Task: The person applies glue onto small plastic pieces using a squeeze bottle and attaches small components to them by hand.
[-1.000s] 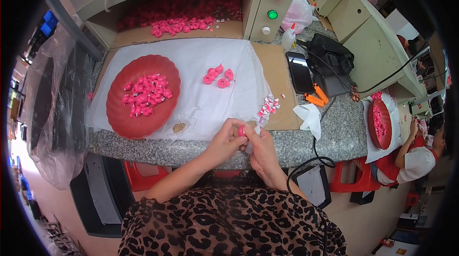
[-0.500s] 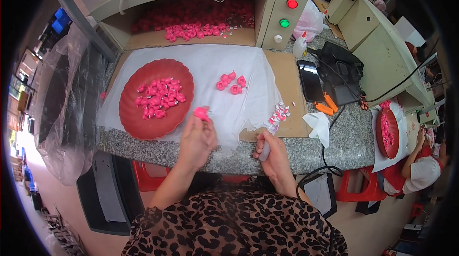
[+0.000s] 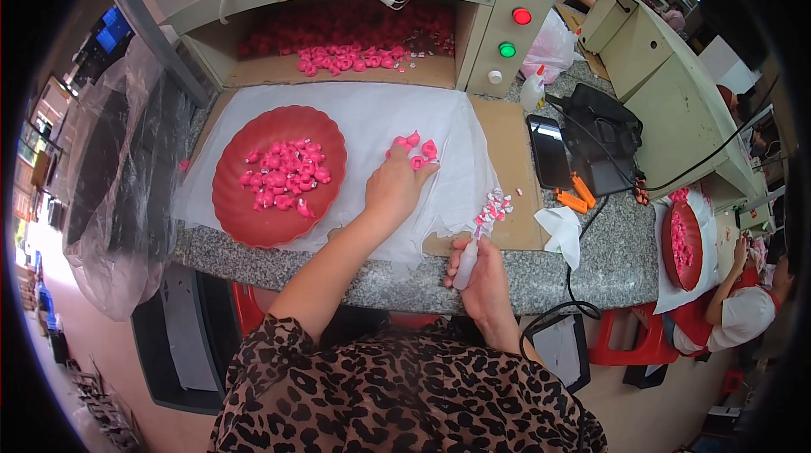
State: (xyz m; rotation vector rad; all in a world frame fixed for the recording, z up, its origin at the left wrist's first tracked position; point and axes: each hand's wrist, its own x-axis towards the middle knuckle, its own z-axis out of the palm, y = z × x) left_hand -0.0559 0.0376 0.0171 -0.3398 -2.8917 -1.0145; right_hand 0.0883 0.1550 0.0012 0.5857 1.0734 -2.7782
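Note:
My left hand (image 3: pixel 395 189) reaches over a small group of pink hollow plastic pieces (image 3: pixel 429 149) on the white sheet. Its thumb is spread away from the fingers, with a piece between them; the fingertips are partly hidden. In my right hand (image 3: pixel 486 280) is a small translucent squeeze bottle (image 3: pixel 466 264), its narrow nozzle pointing away from me. Just beyond the nozzle lies a little heap of pink-and-white bits (image 3: pixel 492 208). To the left, a red scalloped bowl (image 3: pixel 232 170) carries many small pink figures (image 3: pixel 283 170) with white bits on them.
A beige machine (image 3: pixel 477 56) with a heap of pink pieces (image 3: pixel 342 60) in its opening stands at the back. On the right are a phone (image 3: pixel 549 151), black bag (image 3: pixel 601 123), orange tools (image 3: pixel 574 197), tissue (image 3: pixel 560 231), white bottle (image 3: pixel 532 90) and black cable (image 3: pixel 568 284).
My left hand has gone from beside the bowl, where it held a pink piece, to the small group. A pink figure now lies at the bowl's near right. The squeeze bottle shows more fully.

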